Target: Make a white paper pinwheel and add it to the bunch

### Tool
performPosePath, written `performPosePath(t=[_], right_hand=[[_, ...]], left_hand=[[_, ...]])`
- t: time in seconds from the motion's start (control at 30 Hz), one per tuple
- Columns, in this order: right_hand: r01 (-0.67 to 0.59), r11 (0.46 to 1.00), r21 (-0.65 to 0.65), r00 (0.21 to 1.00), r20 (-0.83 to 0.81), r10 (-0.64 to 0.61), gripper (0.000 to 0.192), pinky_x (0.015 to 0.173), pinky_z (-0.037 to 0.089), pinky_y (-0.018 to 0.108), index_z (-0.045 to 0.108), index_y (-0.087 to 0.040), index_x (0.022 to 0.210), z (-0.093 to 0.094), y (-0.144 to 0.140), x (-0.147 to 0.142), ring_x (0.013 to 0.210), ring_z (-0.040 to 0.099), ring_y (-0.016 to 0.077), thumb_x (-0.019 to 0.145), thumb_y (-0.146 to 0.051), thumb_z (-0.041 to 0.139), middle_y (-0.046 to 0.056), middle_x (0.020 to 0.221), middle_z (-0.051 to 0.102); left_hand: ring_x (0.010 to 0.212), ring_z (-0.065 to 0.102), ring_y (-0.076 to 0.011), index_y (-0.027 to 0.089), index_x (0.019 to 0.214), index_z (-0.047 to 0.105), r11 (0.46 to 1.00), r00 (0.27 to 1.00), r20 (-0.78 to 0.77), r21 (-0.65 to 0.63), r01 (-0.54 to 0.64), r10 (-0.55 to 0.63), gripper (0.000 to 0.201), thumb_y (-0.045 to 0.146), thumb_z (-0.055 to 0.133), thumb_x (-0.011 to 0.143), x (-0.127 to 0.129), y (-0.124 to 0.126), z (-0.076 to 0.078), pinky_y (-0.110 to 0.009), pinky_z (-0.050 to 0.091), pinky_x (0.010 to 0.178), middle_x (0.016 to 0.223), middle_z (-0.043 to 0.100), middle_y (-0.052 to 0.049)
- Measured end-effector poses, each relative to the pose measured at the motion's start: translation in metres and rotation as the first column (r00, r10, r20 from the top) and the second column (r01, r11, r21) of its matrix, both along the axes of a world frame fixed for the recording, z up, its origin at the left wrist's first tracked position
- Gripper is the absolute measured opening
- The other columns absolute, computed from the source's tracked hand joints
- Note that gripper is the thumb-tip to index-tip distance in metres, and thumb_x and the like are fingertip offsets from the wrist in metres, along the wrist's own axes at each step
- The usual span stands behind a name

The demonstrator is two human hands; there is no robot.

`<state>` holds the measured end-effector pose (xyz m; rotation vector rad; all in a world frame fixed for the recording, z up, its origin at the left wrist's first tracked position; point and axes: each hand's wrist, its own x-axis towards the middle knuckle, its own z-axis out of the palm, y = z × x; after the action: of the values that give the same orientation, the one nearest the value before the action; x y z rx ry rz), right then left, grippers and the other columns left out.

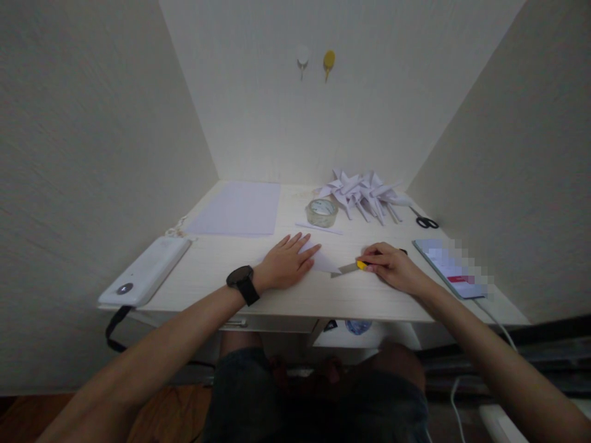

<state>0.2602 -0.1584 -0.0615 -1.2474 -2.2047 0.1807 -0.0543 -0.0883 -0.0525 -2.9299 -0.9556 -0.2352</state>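
My left hand [287, 261], with a black watch on the wrist, lies flat with fingers spread over a piece of white paper [325, 261]. Part of that paper is hidden under the palm. In my right hand [390, 264] is a utility knife [362, 264] with a yellow tip on its handle. Its long blade [344, 271] is out and points left, with the end at the paper's right corner. Whether the blade touches the paper I cannot tell. Behind my left hand lie a roll of clear tape [322, 213] and a thin white paper stick [318, 228].
Several folded paper pinwheels [364, 192] are heaped at the back right, near black-handled scissors [425, 220]. White sheets [237, 209] lie at the back left. A phone [450, 269] with a cable is at the right, a white device [145, 271] at the left edge.
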Motion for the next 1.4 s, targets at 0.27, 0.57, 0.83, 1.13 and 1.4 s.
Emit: performPosePath(t=[0.27, 0.57, 0.83, 1.13, 1.4], right_hand=[[0.057, 0.998, -0.032, 0.998, 0.041, -0.056, 0.023, 0.084, 0.055, 0.039, 0.077, -0.026, 0.104, 0.008, -0.017, 0.020, 0.093, 0.065, 0.0230, 0.089, -0.027, 0.059, 0.009, 0.100, 0.067], [0.135, 0.963, 0.233, 0.966, 0.184, -0.180, 0.028, 0.073, 0.053, 0.040, 0.074, -0.024, 0.107, 0.041, -0.057, 0.031, 0.088, 0.062, 0.0252, 0.092, -0.025, 0.051, 0.012, 0.099, 0.066], [-0.111, 0.954, 0.279, 0.949, 0.316, 0.018, 0.036, 0.087, 0.052, 0.043, 0.069, -0.024, 0.117, 0.064, -0.065, -0.031, 0.100, 0.059, 0.0255, 0.090, -0.012, 0.050, 0.012, 0.106, 0.064], [0.105, 0.799, 0.592, 0.994, -0.086, -0.067, 0.009, 0.091, 0.051, 0.046, 0.074, -0.023, 0.091, 0.065, -0.066, -0.051, 0.097, 0.065, 0.0260, 0.084, -0.022, 0.069, 0.008, 0.094, 0.071], [-0.153, 0.914, -0.377, 0.520, -0.817, -0.249, 0.048, 0.078, 0.057, 0.041, 0.072, -0.021, 0.102, 0.049, -0.051, -0.070, 0.087, 0.071, 0.0260, 0.070, -0.056, 0.077, 0.009, 0.095, 0.076]], left_hand=[[0.146, 0.028, -0.0298, 0.024, 0.151, 0.036, 0.999, 1.000, 0.022, 0.034, 0.005, -0.005, 0.053, 0.043, 0.022, 0.103, 0.000, -0.001, -0.002, -0.049, 0.022, 0.118, 0.159, 0.031, -0.012], [0.147, 0.027, -0.0268, 0.012, 0.140, 0.049, 0.997, 0.955, 0.294, -0.048, 0.053, -0.036, 0.052, 0.040, 0.027, 0.103, 0.003, 0.000, 0.010, -0.048, 0.023, 0.119, 0.154, 0.038, -0.015], [0.068, 0.064, -0.0148, 0.011, 0.091, 0.075, 0.506, 0.913, 0.400, -0.806, 0.307, 0.083, 0.053, 0.059, 0.053, 0.089, 0.027, -0.052, 0.045, -0.024, 0.046, 0.060, 0.076, 0.074, -0.008], [0.060, 0.061, -0.0108, 0.012, 0.067, 0.071, 0.218, 0.791, 0.449, -0.893, 0.393, 0.415, 0.040, 0.051, 0.078, 0.068, 0.006, -0.060, 0.049, -0.022, 0.031, 0.051, 0.071, 0.073, -0.007], [0.061, 0.060, -0.0106, 0.012, 0.073, 0.073, 0.440, 0.791, 0.525, -0.819, 0.368, 0.314, 0.035, 0.047, 0.073, 0.075, 0.011, -0.044, 0.060, -0.021, 0.037, 0.054, 0.074, 0.074, -0.007]])
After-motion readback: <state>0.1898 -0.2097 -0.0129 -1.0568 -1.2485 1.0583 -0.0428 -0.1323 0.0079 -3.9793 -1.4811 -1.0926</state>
